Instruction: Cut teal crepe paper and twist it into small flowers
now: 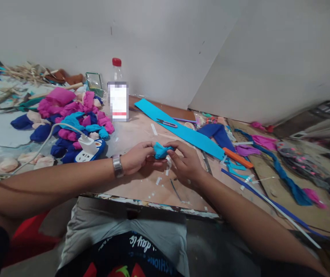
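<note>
Between my two hands, just above the table, is a small crumpled piece of bright blue material (161, 151), like foam sheet or crepe paper. My left hand (139, 157) grips its left side, the thumb and fingers closed on it. From the other side, my right hand (186, 159) pinches its right end. Beyond the hands lies a long flat blue strip (179, 132) with small thread snips (167, 123) resting on it. An orange-handled cutter (238, 157) lies at the strip's near right end.
At left, a heap of pink, blue and cream bundles (69, 111) surrounds a power strip (91, 151) with a white cable. A red-capped bottle (117, 62) stands by the wall. Coloured scraps and a thin white stick (286, 215) lie at right. The table edge (153, 206) is close to me.
</note>
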`<state>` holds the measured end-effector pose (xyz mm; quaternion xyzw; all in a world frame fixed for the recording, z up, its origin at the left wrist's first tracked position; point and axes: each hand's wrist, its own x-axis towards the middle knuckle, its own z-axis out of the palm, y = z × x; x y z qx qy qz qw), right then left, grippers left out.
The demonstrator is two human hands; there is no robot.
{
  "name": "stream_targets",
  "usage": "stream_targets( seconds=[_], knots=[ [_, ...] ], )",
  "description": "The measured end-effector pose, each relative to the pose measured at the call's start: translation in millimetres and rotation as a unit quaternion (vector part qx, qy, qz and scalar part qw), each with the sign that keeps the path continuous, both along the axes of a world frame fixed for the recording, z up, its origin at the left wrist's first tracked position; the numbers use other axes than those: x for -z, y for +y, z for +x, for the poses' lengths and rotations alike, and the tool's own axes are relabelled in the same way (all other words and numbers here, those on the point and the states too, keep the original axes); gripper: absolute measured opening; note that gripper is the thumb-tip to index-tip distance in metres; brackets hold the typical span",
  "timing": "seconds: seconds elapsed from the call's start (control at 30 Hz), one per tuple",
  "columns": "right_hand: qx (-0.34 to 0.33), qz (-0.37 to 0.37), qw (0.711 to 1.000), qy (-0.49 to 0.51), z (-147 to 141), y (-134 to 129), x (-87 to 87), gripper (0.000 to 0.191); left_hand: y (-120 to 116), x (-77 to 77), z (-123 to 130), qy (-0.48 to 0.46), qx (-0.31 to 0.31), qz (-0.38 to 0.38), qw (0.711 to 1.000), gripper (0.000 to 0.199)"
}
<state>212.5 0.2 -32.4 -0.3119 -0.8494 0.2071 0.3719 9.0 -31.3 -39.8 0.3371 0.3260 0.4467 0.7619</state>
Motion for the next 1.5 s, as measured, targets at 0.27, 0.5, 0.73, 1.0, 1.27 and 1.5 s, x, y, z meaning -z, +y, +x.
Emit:
stream_targets(
  seconds=[0.27, 0.5, 0.73, 1.0, 1.27, 1.5],
  knots=[
    [-0.014, 0.004, 1.000, -0.009, 3.9, 3.5, -2.6, 0.045, 3.1, 7.1, -2.8, 0.081, -0.037, 0.103, 0.991, 0.018],
    [0.006, -0.013, 1.000, -0.020, -2.6, 0.1, -6.6, 0.019, 2.0, 15.6, -6.0, 0.194, -0.052, 0.267, 0.943, 0.026],
    [-0.018, -0.006, 1.000, 0.003, -3.5, 1.7, -5.9, 0.012, -1.4, 21.1, -7.3, 0.244, -0.043, 0.355, 0.901, 0.030],
    [-0.022, -0.009, 1.000, 0.018, -4.9, 0.7, -4.7, 0.006, -6.3, 19.4, -7.8, 0.255, -0.026, 0.428, 0.867, 0.037],
    [-0.002, -0.033, 0.999, 0.016, -5.8, 0.9, -3.8, 0.012, -5.5, 22.1, -8.0, 0.279, -0.037, 0.457, 0.844, 0.045],
    [-0.018, -0.040, 0.999, 0.027, -6.7, -1.4, -7.0, 0.018, -3.9, 21.9, -6.8, 0.259, -0.100, 0.422, 0.863, 0.038]
  ],
)
